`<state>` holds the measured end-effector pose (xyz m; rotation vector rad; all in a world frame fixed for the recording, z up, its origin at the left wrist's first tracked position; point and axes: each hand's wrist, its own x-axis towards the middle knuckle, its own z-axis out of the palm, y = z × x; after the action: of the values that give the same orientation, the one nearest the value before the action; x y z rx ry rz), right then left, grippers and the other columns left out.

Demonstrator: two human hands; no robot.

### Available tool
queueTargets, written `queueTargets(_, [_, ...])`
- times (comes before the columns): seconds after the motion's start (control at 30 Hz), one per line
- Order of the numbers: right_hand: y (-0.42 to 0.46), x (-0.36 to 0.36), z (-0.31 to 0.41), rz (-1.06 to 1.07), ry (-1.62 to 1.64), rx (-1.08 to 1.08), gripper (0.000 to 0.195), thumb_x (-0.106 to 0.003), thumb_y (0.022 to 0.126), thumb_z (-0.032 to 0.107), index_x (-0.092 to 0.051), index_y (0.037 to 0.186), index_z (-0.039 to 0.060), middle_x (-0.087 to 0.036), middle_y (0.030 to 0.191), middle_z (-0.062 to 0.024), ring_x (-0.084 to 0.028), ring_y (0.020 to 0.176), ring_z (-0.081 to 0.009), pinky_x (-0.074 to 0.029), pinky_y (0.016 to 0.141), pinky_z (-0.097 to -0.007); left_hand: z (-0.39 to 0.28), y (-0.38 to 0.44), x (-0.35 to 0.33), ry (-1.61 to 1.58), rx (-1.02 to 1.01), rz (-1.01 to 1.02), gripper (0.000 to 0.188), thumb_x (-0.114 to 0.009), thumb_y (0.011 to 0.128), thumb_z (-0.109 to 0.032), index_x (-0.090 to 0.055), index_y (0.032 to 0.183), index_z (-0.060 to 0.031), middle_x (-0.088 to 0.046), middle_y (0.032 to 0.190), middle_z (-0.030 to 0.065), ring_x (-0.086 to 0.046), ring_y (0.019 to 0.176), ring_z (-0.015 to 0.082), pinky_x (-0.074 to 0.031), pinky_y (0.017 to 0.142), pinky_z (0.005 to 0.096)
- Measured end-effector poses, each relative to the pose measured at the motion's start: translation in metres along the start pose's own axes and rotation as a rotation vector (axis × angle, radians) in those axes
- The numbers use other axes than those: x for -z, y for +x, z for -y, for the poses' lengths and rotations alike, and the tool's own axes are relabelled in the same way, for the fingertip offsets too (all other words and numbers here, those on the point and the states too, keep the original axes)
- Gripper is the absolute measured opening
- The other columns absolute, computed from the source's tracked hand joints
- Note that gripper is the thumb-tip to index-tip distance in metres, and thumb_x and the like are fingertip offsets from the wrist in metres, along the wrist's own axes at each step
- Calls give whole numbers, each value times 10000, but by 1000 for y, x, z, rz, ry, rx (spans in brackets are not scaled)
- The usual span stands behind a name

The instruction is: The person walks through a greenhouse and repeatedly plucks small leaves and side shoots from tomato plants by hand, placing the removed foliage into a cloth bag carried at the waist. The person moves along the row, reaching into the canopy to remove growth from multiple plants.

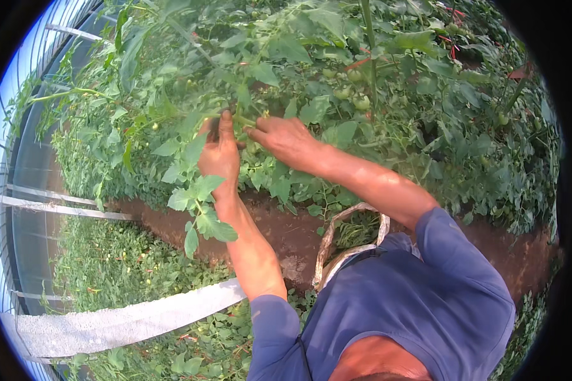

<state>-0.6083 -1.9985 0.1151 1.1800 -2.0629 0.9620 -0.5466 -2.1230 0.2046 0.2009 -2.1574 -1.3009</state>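
Note:
My left hand (220,155) is closed around a green tomato stem (244,120), thumb pointing up. Just right of it, my right hand (283,139) pinches the same stem between thumb and bent fingers. Leaves partly cover the left palm, and a leafy tomato shoot (205,221) hangs in front of the left wrist; where it is attached cannot be made out. Behind both hands stands a dense row of tomato plants (286,52). Green unripe tomatoes (361,102) hang in a cluster to the upper right of my right hand.
A bag with a pale rim (325,247) sits at my waist, with cut greenery (357,231) inside. Bare soil (271,221) forms a path below the plants. A pale concrete beam (124,319) crosses at lower left, beside the greenhouse's plastic wall (31,157). Red ties (357,64) mark some stems.

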Motion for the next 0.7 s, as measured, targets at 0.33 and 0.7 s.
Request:
queueTargets(0.33, [-10,-7,-6,-86,-41,-14,165,-604,782,64,-568,939,31,-568,840,-109,-644,790,-312,-527,623,-436,3,-7,-5,18,-88,-15,336,-624,1018,-327,-664,1040,6,-638,785,15,-612,625,93,-433,537,218])
queueTargets(0.7, [-46,43,13,47,132,-37,346,-657,728,-26,-593,1067,1,-574,887,-148,-616,819,-378,-514,697,-462,11,-2,-4,-152,-170,-22,344,-584,1037,-325,-621,1049,17,-680,871,56,-659,714,126,-515,624,248])
